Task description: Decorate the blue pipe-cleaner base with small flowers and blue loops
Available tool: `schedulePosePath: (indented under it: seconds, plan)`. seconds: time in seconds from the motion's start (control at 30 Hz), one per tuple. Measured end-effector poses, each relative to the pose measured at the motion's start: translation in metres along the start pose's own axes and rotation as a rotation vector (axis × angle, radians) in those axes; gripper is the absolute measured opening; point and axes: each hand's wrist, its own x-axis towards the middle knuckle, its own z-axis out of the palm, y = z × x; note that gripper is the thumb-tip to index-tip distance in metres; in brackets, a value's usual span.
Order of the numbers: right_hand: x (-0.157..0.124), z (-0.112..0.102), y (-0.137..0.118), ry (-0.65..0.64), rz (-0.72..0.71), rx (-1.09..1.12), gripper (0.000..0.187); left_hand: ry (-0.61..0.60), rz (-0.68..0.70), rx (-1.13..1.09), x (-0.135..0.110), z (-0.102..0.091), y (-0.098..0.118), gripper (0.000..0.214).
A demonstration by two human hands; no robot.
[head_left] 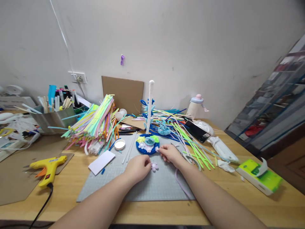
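At nine o'clock, tub [52, 121] of sticks [45, 104], toward six, inward-angled left hand [139, 168] pinching flower [154, 166], right hand [170, 154] pinching lilac piece [157, 149]

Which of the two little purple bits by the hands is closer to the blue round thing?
The small lilac piece at the right hand, by the right edge of the blue disc. The lilac flower at the left hand is farther off.

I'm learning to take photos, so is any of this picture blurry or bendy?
Head view: the shelves at the right edge look smeared and slanted; head view: the green-and-white box looks soft too, while the left hand and right hand look clearer.
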Motion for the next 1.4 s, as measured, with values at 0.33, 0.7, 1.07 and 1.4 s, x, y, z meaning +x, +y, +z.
schedulePosePath:
  seconds: [0.33, 0.7, 1.07, 1.4]
  plan:
    - [-0.006, 0.003, -0.001, 0.084, -0.122, -0.083, 0.019, -0.03, -0.005, -0.016, -0.001, -0.001, 0.001, 0.017]
    - [-0.009, 0.01, 0.001, 0.191, -0.259, -0.19, 0.017, -0.019, 0.036, -0.016, 0.0, 0.002, -0.004, 0.015]
    - [-0.005, 0.007, -0.001, 0.217, -0.162, -0.177, 0.019, -0.03, 0.026, -0.017, -0.001, -0.002, 0.001, 0.014]
    - [-0.006, 0.007, 0.001, 0.157, -0.193, -0.16, 0.016, -0.041, 0.008, -0.02, -0.003, -0.006, 0.004, 0.015]
